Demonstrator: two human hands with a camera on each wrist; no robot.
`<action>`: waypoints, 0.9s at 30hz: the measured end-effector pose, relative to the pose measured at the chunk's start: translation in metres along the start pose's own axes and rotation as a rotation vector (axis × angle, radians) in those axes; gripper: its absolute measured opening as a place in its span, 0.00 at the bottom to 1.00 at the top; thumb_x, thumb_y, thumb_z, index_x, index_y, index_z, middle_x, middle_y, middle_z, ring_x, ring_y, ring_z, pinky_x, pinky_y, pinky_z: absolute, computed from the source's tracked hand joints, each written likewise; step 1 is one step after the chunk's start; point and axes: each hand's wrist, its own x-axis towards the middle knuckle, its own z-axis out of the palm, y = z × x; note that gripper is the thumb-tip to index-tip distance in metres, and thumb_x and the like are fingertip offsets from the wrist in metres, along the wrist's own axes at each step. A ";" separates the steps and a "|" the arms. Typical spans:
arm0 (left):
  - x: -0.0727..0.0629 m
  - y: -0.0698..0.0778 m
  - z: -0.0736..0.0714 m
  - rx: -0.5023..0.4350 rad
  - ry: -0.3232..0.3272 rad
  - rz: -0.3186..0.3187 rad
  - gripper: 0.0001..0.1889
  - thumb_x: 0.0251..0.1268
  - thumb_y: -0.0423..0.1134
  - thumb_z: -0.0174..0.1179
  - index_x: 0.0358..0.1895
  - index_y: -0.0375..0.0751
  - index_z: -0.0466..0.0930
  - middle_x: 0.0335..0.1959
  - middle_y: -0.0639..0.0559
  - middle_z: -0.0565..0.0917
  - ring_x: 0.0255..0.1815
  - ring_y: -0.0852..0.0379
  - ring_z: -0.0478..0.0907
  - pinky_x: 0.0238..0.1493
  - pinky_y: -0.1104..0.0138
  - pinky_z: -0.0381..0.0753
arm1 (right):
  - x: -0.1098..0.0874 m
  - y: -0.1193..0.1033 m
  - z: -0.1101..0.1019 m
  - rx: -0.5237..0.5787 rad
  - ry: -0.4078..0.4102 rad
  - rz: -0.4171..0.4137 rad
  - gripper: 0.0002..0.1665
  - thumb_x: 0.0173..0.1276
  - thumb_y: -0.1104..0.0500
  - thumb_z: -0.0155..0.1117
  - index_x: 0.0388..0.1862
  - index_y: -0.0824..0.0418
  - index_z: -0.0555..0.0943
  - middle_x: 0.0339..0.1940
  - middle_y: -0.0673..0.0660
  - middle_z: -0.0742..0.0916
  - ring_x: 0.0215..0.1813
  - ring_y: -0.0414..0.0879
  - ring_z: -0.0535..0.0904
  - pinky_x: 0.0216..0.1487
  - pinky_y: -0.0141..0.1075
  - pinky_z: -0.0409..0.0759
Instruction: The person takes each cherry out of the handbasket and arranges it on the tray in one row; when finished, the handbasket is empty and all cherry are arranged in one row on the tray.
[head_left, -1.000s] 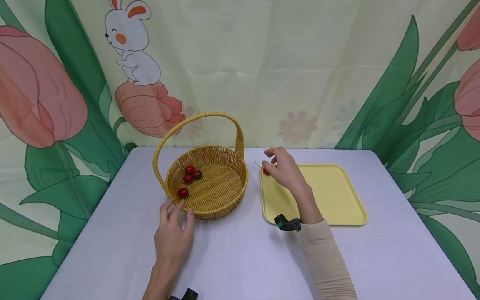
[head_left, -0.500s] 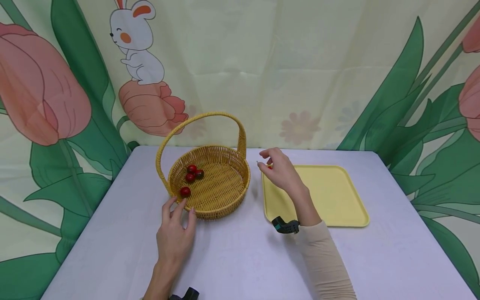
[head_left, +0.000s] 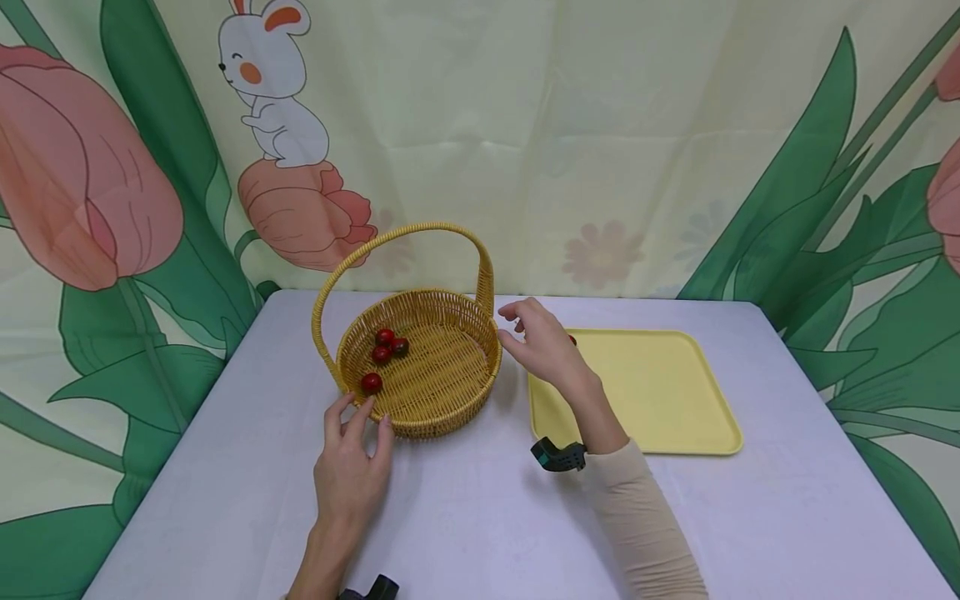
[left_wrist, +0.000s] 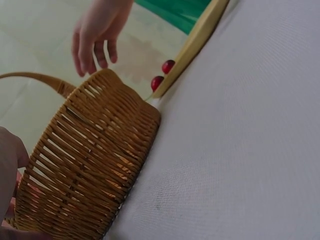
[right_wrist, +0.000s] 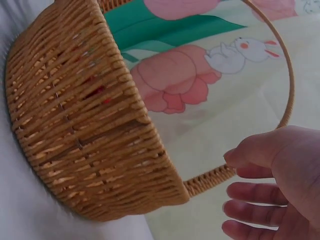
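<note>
A round wicker basket [head_left: 420,417] with a tall arched handle stands on the table, several dark red cherries [head_left: 371,383] inside it. My left hand [head_left: 351,479] rests its spread fingertips on the near left rim. Beside the basket's right rim, near the foot of the handle, hovers my right hand [head_left: 543,346]. Its fingers [right_wrist: 255,212] are loosely bent with nothing between them in the right wrist view. Behind that hand, a yellow tray [head_left: 637,392] carries cherries; the left wrist view shows two cherries [left_wrist: 157,82] at its edge, mostly hidden in the head view.
A white cloth [head_left: 465,517] covers the table. At the back hangs a curtain [head_left: 480,150] printed with tulips and a rabbit. The basket's handle [head_left: 420,229] arches high above its rim. Dark wrist cameras [head_left: 558,456] are strapped to both wrists.
My right hand has moved left, from over the tray's far left corner to the basket's right rim. The cherry there now shows behind the hand. My left hand stays at the rim.
</note>
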 end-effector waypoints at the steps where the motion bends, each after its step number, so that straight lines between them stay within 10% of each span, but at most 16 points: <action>1: 0.000 0.000 0.000 0.001 -0.001 -0.001 0.21 0.68 0.41 0.60 0.59 0.32 0.81 0.65 0.38 0.73 0.43 0.40 0.86 0.24 0.55 0.82 | 0.001 -0.002 0.001 -0.005 -0.004 -0.005 0.21 0.72 0.55 0.61 0.60 0.63 0.78 0.54 0.60 0.82 0.51 0.55 0.79 0.51 0.45 0.80; 27: 0.000 -0.001 0.001 0.008 0.002 0.008 0.20 0.68 0.41 0.60 0.58 0.33 0.82 0.65 0.38 0.74 0.42 0.42 0.85 0.23 0.59 0.81 | 0.036 -0.054 0.056 0.033 -0.164 -0.142 0.24 0.70 0.55 0.64 0.61 0.65 0.77 0.56 0.60 0.81 0.54 0.55 0.82 0.54 0.41 0.82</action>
